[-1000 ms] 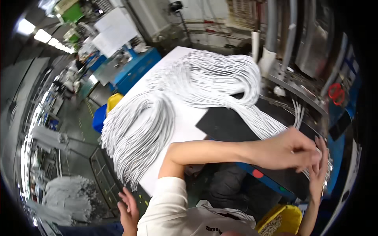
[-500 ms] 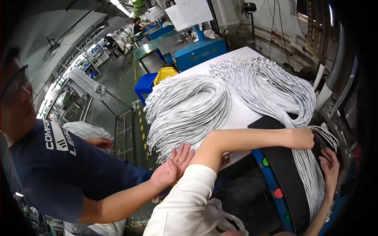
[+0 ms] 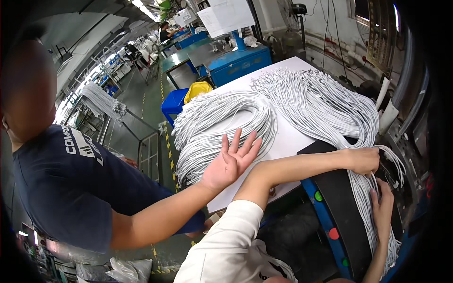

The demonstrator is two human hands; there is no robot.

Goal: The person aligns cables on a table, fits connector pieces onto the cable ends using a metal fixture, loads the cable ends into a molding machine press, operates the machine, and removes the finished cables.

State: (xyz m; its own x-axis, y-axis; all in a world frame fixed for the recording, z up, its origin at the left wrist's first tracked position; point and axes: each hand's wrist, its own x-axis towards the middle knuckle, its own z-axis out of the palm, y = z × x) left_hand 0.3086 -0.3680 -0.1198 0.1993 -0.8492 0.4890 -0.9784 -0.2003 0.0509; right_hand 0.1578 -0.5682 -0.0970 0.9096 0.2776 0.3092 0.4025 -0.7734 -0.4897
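On the right, a bundle of white cables (image 3: 361, 195) hangs over a dark padded surface. My left hand (image 3: 364, 161) is closed in a fist at the upper part of this bundle, gripping a white cable. Just below it my right hand (image 3: 383, 205) lies along the bundle's right side, its thumb and fingers around a white cable that runs down from the left hand. The far ends of those fingers are partly hidden by cable. Loose cable ends (image 3: 394, 160) stick out to the right of my left hand.
A white table (image 3: 295, 66) carries a looped cable pile (image 3: 226, 108) and a second pile (image 3: 316, 104). Close on my left a co-worker in a dark shirt (image 3: 61, 184) holds out an open hand (image 3: 231, 162) over the table edge. A blue stool (image 3: 173, 104) stands beyond.
The co-worker's open hand has risen and moved right, over the table. My right hand has come left and down against the cables. My left hand has shifted slightly.
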